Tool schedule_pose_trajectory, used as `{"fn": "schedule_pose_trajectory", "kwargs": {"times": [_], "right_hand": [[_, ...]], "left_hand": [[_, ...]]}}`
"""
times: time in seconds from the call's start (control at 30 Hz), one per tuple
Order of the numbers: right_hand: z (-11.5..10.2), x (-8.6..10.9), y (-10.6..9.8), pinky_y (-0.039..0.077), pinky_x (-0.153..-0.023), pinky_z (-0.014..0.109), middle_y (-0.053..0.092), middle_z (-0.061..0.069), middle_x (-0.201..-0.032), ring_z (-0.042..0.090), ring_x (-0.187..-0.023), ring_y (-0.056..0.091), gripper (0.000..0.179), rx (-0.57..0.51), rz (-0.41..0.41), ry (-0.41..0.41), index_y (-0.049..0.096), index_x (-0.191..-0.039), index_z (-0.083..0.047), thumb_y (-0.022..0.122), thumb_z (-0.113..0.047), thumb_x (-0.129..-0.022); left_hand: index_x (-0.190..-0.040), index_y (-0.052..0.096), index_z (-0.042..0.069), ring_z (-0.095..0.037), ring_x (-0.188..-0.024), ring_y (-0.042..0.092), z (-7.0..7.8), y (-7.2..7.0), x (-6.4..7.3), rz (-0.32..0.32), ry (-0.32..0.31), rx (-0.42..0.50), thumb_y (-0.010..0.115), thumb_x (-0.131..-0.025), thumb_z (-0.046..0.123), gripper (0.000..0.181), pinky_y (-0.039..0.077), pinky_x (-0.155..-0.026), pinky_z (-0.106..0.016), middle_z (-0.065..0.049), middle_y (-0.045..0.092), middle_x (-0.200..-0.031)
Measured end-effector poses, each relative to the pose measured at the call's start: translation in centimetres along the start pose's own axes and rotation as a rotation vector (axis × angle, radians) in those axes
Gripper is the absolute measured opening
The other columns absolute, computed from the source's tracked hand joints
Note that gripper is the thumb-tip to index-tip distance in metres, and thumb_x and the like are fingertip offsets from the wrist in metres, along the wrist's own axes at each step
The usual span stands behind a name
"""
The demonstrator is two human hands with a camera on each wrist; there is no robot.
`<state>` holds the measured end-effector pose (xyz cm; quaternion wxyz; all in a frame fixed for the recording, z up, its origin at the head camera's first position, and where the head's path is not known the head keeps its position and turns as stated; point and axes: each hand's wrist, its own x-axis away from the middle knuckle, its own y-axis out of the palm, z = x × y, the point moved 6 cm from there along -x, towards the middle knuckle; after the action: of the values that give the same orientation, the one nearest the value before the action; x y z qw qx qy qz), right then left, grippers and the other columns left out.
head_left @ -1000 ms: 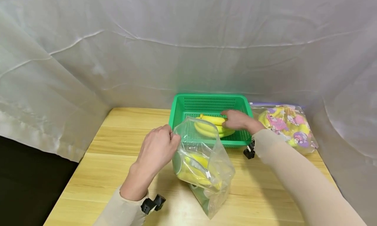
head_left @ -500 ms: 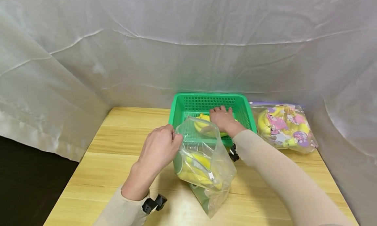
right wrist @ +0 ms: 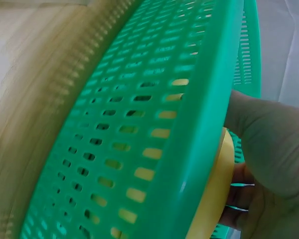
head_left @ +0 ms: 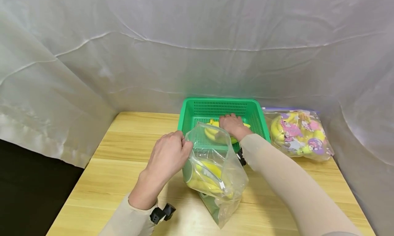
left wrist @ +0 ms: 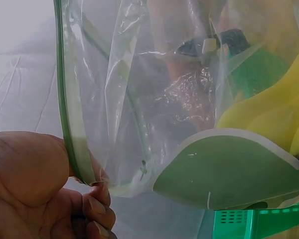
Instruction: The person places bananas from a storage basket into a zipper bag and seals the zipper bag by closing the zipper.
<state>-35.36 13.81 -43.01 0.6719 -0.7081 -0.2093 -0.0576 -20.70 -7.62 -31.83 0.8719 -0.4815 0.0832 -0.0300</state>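
Note:
My left hand pinches the rim of a clear zip bag with green printing, holding its mouth raised above the table. Yellow bananas lie inside the bag, seen through the film. Beyond it, my right hand reaches down into a green plastic basket and grips a bunch of bananas from above. In the right wrist view its fingers curl round the bunch behind the basket's near wall. The raised bag overlaps part of the basket and the bunch in the head view.
A second zip bag, printed with cartoon figures and holding more bananas, lies right of the basket. All stand on a wooden table. A pale cloth curtain encloses the back and sides.
My right hand has moved left over the bananas in the basket, from their right end to their middle, and lowered onto them. My left hand keeps its hold on the bag's rim.

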Motion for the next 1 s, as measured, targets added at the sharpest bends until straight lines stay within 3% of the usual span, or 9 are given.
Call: {"fn": "schedule_pose_trajectory", "kwargs": {"times": [0.2, 0.33, 0.5, 0.63, 0.83, 1.0], "right_hand": [[1.0, 0.5, -0.8, 0.023, -0.122, 0.07, 0.034, 0.026, -0.167, 0.049, -0.154, 0.027, 0.093, 0.052, 0.024, 0.031, 0.03, -0.163, 0.001, 0.061, -0.06, -0.099], [1.4, 0.9, -1.9, 0.028, -0.12, 0.067, 0.039, 0.026, -0.162, 0.048, -0.148, 0.034, 0.097, 0.063, 0.074, 0.048, 0.032, -0.16, 0.002, 0.06, -0.065, -0.096], [1.8, 2.0, -3.2, 0.038, -0.106, 0.06, 0.054, 0.023, -0.138, 0.043, -0.125, 0.047, 0.089, 0.08, 0.134, 0.05, 0.045, -0.145, 0.002, 0.063, -0.068, -0.092], [2.1, 3.1, -4.3, 0.04, -0.097, 0.055, 0.056, 0.017, -0.119, 0.038, -0.11, 0.048, 0.077, 0.065, 0.173, 0.047, 0.05, -0.131, -0.001, 0.067, -0.064, -0.089], [1.6, 6.0, -8.5, 0.041, -0.081, 0.046, 0.055, 0.014, -0.1, 0.035, -0.093, 0.05, 0.064, -0.037, 0.278, 0.048, 0.052, -0.115, -0.003, 0.066, -0.057, -0.084], [-0.2, 9.4, -12.7, 0.046, -0.067, 0.04, 0.056, 0.013, -0.097, 0.033, -0.083, 0.055, 0.065, -0.246, 0.388, 0.072, 0.052, -0.111, -0.002, 0.064, -0.061, -0.085]], "left_hand": [[-0.07, 0.049, 0.013, -0.022, -0.065, 0.046, 0.1, 0.0, 0.0, -0.012, -0.002, 0.012, 0.052, -0.09, 0.017, 0.021, 0.037, -0.063, -0.035, -0.003, 0.044, -0.067], [-0.07, 0.049, 0.013, -0.022, -0.065, 0.046, 0.1, 0.0, 0.0, -0.018, -0.005, 0.019, 0.052, -0.09, 0.017, 0.02, 0.037, -0.063, -0.034, -0.003, 0.044, -0.068], [-0.07, 0.049, 0.013, -0.022, -0.065, 0.046, 0.1, 0.0, 0.0, -0.02, -0.001, 0.023, 0.052, -0.09, 0.017, 0.02, 0.037, -0.062, -0.034, -0.003, 0.044, -0.068], [-0.07, 0.048, 0.013, -0.022, -0.064, 0.044, 0.2, 0.1, 0.0, -0.023, 0.001, 0.026, 0.051, -0.09, 0.017, 0.021, 0.037, -0.061, -0.034, -0.002, 0.041, -0.068], [-0.07, 0.047, 0.013, -0.021, -0.064, 0.044, 0.2, 0.1, 0.0, -0.026, 0.001, 0.034, 0.051, -0.09, 0.017, 0.021, 0.036, -0.06, -0.033, -0.002, 0.041, -0.068], [-0.072, 0.049, 0.013, -0.021, -0.064, 0.045, 0.3, 0.0, -0.2, -0.024, 0.004, 0.03, 0.053, -0.091, 0.018, 0.02, 0.037, -0.061, -0.034, -0.003, 0.045, -0.069]]}}
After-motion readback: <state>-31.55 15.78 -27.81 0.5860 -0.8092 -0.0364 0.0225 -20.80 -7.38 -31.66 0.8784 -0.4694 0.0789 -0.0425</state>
